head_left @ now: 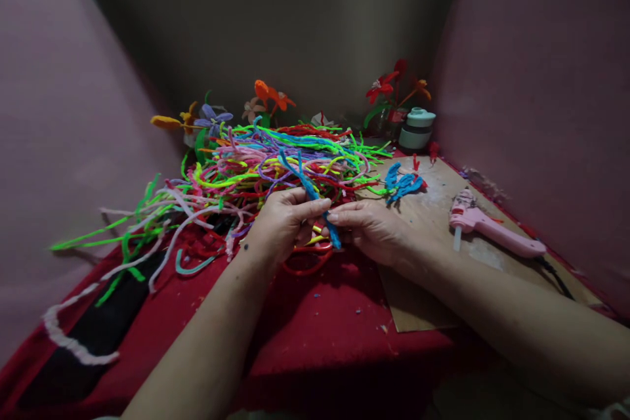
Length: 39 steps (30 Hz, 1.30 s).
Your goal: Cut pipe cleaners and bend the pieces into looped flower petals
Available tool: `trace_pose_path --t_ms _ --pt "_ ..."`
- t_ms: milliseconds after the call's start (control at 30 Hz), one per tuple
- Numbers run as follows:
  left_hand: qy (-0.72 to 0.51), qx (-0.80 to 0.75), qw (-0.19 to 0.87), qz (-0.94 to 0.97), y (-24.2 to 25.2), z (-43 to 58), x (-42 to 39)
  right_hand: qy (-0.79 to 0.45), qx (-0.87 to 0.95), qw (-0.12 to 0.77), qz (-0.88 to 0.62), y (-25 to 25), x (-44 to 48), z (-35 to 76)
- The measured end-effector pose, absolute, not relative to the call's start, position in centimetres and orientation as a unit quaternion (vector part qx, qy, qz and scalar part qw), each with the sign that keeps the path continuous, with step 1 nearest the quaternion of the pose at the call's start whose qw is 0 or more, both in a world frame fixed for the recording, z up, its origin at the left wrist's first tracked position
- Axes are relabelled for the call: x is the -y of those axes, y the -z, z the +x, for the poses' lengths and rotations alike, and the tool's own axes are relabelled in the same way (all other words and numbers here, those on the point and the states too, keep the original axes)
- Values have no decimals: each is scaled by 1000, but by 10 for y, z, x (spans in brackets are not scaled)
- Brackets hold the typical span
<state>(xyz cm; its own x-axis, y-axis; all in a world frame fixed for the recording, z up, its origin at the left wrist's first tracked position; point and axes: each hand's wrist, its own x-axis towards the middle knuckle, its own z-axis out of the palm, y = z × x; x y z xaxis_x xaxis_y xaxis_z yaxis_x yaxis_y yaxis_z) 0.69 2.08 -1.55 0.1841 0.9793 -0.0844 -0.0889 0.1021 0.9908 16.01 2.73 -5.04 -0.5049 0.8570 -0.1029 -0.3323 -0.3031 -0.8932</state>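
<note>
My left hand (283,220) and my right hand (371,230) meet over the red cloth, both pinching a blue pipe cleaner (310,190). Its upper end forks into two strands that rise over the pile. Its lower end hangs between my fingertips. Right behind my hands lies a big tangled pile of pipe cleaners (256,164) in green, pink, purple, red and yellow. Red-handled scissors (310,262) lie just under my hands, partly hidden by them.
A pink glue gun (492,230) lies on a brown board (433,210) at the right, with a small bunch of blue pieces (401,185) beyond my right hand. Pipe-cleaner flowers (268,102) and a round container (417,128) stand at the back. Pink walls close in both sides.
</note>
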Motion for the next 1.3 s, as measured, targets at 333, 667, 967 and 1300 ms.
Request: trace_pose_path --t_ms 333,667,967,1300 --pt "-468 -475 549 504 16 11 -19 -746 423 416 -303 50 -28 157" --pt "-442 -557 406 574 12 15 -14 -727 371 444 -370 44 -27 156" --pt "-360 -398 24 843 24 -4 -23 -728 383 428 -374 46 -32 158" --pt "-180 -387 -207 880 3 2 -2 -521 653 384 -394 38 -26 164"
